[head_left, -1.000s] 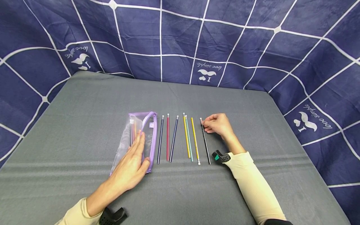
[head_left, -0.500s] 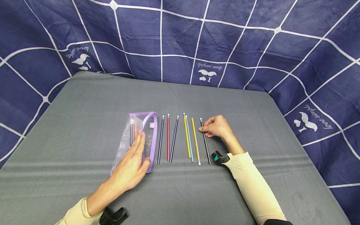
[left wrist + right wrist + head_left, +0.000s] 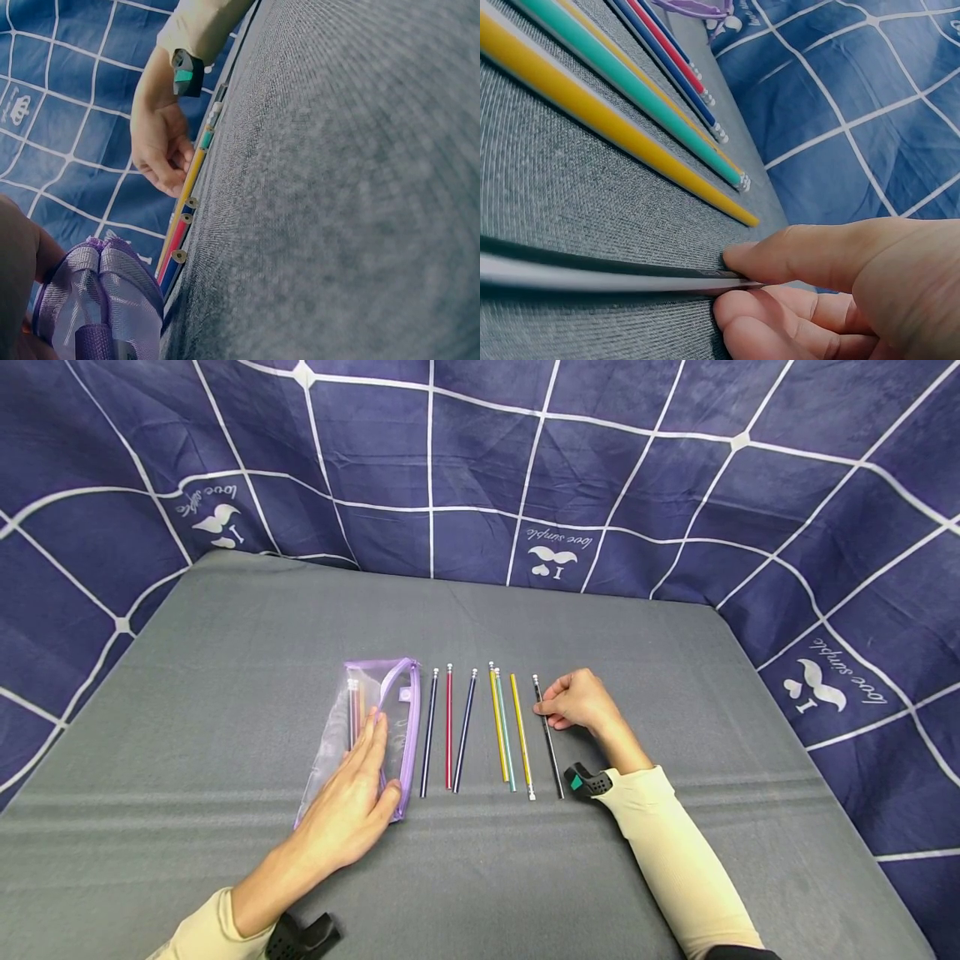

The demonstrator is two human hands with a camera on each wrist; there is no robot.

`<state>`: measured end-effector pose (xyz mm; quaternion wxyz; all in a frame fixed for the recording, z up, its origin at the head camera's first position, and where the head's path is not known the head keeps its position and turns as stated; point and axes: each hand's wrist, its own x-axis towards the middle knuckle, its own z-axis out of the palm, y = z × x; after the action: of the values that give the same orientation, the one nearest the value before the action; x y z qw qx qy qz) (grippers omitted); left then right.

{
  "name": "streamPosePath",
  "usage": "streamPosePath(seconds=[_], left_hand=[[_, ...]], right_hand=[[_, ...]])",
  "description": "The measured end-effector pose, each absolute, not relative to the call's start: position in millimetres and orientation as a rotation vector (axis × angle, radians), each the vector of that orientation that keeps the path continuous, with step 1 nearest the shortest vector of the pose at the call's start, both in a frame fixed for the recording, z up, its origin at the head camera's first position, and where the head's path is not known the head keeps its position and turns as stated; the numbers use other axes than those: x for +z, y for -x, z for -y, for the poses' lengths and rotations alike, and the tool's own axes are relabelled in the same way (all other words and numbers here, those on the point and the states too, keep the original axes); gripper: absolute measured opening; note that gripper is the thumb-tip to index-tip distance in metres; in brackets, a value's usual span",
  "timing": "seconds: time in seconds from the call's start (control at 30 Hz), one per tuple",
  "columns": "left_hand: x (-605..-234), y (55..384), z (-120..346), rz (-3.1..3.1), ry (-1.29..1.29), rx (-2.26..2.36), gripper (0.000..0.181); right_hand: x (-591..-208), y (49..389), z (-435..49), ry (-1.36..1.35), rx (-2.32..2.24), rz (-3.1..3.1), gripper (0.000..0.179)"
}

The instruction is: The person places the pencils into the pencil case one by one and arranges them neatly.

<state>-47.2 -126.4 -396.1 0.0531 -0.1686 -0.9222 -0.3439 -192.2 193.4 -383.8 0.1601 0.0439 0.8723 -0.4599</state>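
My right hand (image 3: 581, 700) pinches a black pencil (image 3: 552, 756) near its eraser end, the pencil lying along the grey cloth. In the right wrist view the thumb and the curled fingers (image 3: 754, 319) sit on either side of that pencil's shaft. My left hand (image 3: 348, 802) rests with straight fingers on a see-through purple-edged zip pencil case (image 3: 410, 735), whose mouth gapes in the left wrist view. Several pencils (image 3: 353, 714) show through the mesh, partly hidden by the fingers.
Between the hands lie a dark blue pencil (image 3: 429, 735), a red pencil (image 3: 449, 735), another dark blue pencil (image 3: 465, 731), a yellow pencil (image 3: 497, 722), a teal pencil (image 3: 505, 731) and a reversed yellow pencil (image 3: 521, 735). A blue checked curtain (image 3: 480, 460) hangs behind.
My right fingers have slid slightly down from the black pencil's eraser end and closed on its shaft. The pencil's near end has shifted slightly right. My left hand stays in place.
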Motion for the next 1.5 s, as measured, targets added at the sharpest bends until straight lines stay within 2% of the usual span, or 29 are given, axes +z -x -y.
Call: streamPosePath(seconds=[0.47,1.5], left_hand=[[-396.1,47.5,126.5,2.795,0.523,-1.038,0.077],[-396.8,46.8,126.8,2.785,0.519,-1.037,0.078]], right_hand=[[-384.8,192.4,-193.5,-0.118,-1.340,-2.511,0.011],[-382.6,195.4,-195.0,-0.163,-1.707,-2.359,0.016]])
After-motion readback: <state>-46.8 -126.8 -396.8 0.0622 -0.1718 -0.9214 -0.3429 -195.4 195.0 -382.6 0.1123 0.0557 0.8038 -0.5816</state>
